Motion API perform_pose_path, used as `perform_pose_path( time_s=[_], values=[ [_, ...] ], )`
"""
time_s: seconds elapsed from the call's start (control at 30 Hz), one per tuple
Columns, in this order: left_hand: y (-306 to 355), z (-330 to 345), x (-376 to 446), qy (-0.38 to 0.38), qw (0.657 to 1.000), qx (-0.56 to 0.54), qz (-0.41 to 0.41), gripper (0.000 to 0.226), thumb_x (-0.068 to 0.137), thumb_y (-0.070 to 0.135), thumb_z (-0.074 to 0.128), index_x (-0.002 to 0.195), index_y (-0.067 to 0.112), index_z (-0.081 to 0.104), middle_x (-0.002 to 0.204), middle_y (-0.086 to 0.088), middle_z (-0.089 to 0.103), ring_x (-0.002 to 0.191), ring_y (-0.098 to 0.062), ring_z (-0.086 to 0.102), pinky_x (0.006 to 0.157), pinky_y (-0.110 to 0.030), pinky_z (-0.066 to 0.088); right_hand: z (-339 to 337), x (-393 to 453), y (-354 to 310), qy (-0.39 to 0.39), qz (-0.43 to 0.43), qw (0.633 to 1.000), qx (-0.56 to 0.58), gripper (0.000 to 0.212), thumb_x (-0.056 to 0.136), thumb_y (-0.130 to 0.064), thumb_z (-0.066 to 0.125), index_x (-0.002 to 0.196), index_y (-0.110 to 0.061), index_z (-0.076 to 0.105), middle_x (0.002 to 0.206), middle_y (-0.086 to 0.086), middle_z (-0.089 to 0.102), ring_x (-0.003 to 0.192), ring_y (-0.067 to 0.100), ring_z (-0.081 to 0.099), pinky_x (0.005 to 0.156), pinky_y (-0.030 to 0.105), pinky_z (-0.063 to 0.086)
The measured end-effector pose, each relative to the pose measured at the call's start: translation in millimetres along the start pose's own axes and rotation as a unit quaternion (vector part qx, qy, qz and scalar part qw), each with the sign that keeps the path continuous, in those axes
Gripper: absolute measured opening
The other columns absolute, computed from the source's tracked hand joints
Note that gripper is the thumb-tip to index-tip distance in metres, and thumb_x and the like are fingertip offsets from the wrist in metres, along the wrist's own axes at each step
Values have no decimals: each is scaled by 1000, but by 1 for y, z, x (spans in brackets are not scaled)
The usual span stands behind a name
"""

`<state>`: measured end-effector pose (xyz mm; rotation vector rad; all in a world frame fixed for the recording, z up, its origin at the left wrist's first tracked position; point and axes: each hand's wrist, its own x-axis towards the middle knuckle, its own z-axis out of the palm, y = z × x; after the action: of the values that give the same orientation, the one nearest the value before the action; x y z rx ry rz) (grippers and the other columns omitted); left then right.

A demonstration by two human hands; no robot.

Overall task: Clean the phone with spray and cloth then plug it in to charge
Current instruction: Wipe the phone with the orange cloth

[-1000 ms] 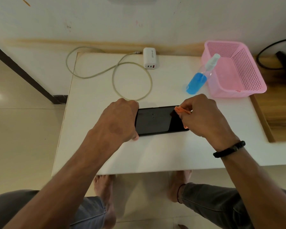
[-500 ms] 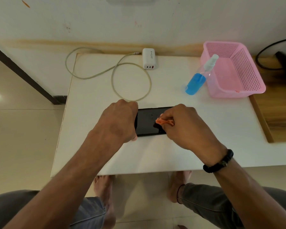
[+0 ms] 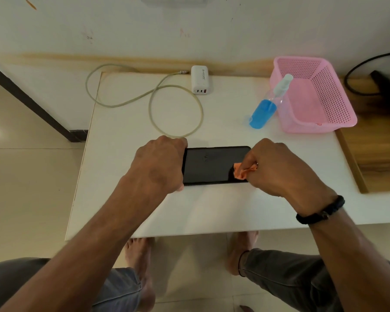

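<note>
Two bare hands work over a black phone that lies flat, screen up, with its long side running left to right near the middle of a white table. At the phone's left end, the left hand is curled over the edge and clamps it against the tabletop; its fingertips are hidden under the palm. At the right end, the right hand pinches a small crumpled orange cloth between thumb and fingers and presses it onto the screen's right part. A black wristband circles the right wrist.

Farther back, a white multi-port charger stands at the table's far edge by the wall. A pale cable runs from beside it in two loose loops across the far left of the table, and the nearer loop comes down to just beyond the left hand. The cable's free end is not visible. To the far right, a clear spray bottle holding blue liquid leans against the left wall of a pink perforated basket, its white nozzle up over the rim. Right of the basket lies a wooden surface, with a black cord curving above it.
</note>
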<state>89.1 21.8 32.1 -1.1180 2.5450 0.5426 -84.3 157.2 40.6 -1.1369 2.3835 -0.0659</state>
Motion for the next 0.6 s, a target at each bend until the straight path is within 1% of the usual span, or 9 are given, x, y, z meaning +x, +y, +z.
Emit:
perform_pose_path(
  time_s=[0.07,0.17,0.27,0.4,0.47,0.53,0.6],
  values=[
    [0,0,0,1,1000,4,2,64,71,24,87,127,24,56,101,1,62,89,-24,63,70,-33,45,-1,2,4,40,17,999,18,19,92,-23,73,108,-14,76,108,12,71,89,28,67,79,34,56],
    [0,0,1,1,1000,6,4,64,70,25,88,126,23,57,99,2,62,88,-24,62,69,-32,44,0,7,4,85,25,995,38,13,93,-20,73,104,-14,78,104,11,74,93,30,70,86,38,59],
    [0,1,1,-4,1000,1,6,66,68,27,90,126,23,58,99,2,63,90,-24,64,70,-33,46,2,13,2,112,33,991,58,13,94,-15,70,105,-14,78,101,11,74,91,30,70,84,38,61],
    [-2,2,2,-11,1000,-15,7,66,68,28,91,125,22,58,101,2,64,91,-24,64,71,-32,46,7,19,0,148,36,985,82,13,95,-11,69,106,-11,76,103,10,75,92,27,71,80,31,56],
    [-3,2,3,-11,1000,-28,5,67,67,27,92,125,23,59,101,2,65,91,-24,64,72,-34,49,9,20,-2,157,35,982,95,13,97,-15,69,105,-10,77,101,11,75,92,27,70,78,28,52],
    [-4,3,5,-11,999,-43,3,69,65,25,93,125,23,59,104,1,66,93,-25,65,75,-35,52,11,20,-5,163,27,980,112,15,99,-20,68,104,-10,78,95,11,75,91,26,70,77,26,49],
    [-6,4,5,-8,998,-64,0,72,63,25,95,126,23,59,105,0,66,94,-25,65,74,-34,52,13,19,-10,165,20,978,128,18,100,-24,67,104,-9,78,91,11,75,91,26,70,79,28,51]
  ],
)
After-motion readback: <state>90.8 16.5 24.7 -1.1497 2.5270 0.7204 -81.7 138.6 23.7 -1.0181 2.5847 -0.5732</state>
